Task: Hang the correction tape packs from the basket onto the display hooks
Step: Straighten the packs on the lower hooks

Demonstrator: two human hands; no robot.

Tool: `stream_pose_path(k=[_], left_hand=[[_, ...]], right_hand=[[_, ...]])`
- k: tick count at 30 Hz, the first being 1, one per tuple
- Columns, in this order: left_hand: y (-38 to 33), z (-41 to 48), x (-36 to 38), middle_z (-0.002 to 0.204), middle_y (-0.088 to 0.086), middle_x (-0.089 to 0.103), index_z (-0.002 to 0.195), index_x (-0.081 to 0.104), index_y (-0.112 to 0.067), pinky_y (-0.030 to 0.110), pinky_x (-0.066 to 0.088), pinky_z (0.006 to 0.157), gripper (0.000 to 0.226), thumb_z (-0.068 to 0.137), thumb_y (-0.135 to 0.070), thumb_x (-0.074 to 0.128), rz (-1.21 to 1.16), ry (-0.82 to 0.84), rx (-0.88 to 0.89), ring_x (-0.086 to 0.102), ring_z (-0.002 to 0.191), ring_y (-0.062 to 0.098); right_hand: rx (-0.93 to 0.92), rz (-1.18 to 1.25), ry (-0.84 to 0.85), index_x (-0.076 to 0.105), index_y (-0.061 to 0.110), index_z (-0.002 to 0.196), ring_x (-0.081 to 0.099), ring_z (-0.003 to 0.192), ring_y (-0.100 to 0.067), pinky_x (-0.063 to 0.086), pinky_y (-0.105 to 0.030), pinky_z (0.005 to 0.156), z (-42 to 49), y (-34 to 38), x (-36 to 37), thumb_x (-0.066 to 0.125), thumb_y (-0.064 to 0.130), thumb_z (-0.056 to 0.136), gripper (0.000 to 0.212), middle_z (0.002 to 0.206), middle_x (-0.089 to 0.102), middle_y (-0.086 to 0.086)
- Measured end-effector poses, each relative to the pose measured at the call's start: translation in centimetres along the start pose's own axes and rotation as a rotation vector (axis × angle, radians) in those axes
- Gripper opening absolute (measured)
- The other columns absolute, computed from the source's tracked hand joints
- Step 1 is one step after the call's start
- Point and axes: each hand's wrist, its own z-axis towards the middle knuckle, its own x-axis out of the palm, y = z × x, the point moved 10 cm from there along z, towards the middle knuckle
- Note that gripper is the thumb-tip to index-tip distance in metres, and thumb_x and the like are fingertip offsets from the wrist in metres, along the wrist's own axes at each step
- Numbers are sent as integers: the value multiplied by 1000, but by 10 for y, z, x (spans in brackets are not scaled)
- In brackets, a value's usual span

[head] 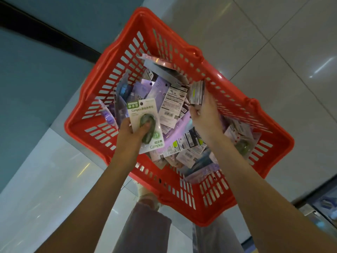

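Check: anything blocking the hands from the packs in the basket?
Nothing visible. The left hand grips a green pack over the pile; the right hand holds a small stack by the basket wall.

A red slotted plastic basket is sitting open-topped below the person, holding a loose heap of carded correction tape packs. The left hand is gripping a white Campus pack with a green dispenser, tilted above the heap. The right hand is pinching a small stack of packs by the right wall.
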Motion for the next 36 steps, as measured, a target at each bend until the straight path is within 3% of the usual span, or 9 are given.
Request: stream_pose_path(k=[6, 9, 12, 17, 20, 22, 26, 32, 36], left_hand=[[-1, -3, -11, 113, 1, 71, 119, 62, -14, 52, 55, 90, 34, 86, -19, 67, -73, -8, -3, 69, 103, 23], [-30, -24, -10, 99, -13, 73, 108, 63, -22, 37, 57, 84, 20, 92, -11, 63, -104, 24, 48, 70, 95, 10], [-86, -62, -8, 107, -10, 70, 122, 57, -16, 21, 56, 72, 30, 93, -13, 62, -66, 85, 141, 69, 96, 6], [-180, -139, -22, 110, -2, 70, 124, 55, -15, 35, 57, 83, 35, 90, -16, 64, -57, 229, 223, 69, 100, 15], [-246, -197, -44, 93, -17, 72, 111, 56, -26, 16, 53, 68, 29, 87, -13, 64, -103, 255, 306, 69, 85, 0], [-283, -237, -62, 83, -24, 70, 104, 54, -28, 11, 49, 63, 28, 87, -9, 64, -130, 237, 359, 66, 77, -8], [-343, -310, -105, 84, -12, 68, 108, 57, -21, 15, 49, 62, 23, 90, -10, 65, -201, 173, 444, 65, 76, 3], [-410, -439, -183, 109, 6, 69, 117, 58, -15, 35, 52, 86, 37, 84, -28, 68, -287, 111, 617, 66, 99, 21], [-439, -539, -253, 84, 1, 63, 109, 55, -10, 16, 45, 58, 17, 93, -8, 61, -271, -28, 745, 58, 64, 3]], right_hand=[[-366, -275, -150, 53, 5, 132, 56, 111, -32, 47, -41, 92, -17, 74, -16, 55, 16, 91, 42, 123, 59, -16], [-414, -269, -110, 58, 3, 115, 59, 94, -30, 49, -40, 80, -43, 108, -31, 51, 38, 87, 45, 103, 62, -13], [-344, -155, -14, 59, 9, 106, 51, 89, -18, 43, -31, 77, -67, 144, -54, 67, 41, 82, 40, 94, 56, -3], [-327, 17, -106, 58, 13, 91, 36, 90, -9, 30, -10, 80, -107, 226, -129, 77, 39, 70, 38, 93, 43, 7], [-339, 115, -59, 54, 25, 88, 41, 98, -14, 37, -20, 90, -134, 286, -164, 82, 31, 70, 34, 98, 38, 11], [-382, 160, 23, 48, 39, 91, 49, 97, -7, 44, -26, 87, -158, 333, -181, 79, 28, 77, 36, 102, 41, 17], [-563, 136, 37, 48, 40, 114, 46, 98, 6, 36, -12, 86, -219, 434, -222, 61, 48, 82, 35, 106, 43, 21], [-790, 24, 126, 33, 39, 140, 40, 114, -11, 26, -9, 101, -330, 557, -273, 59, 33, 86, 61, 114, 40, 8], [-934, -137, 130, 27, 28, 150, 45, 100, -16, 30, -5, 88, -421, 638, -294, 62, 15, 90, 71, 112, 37, -3]])
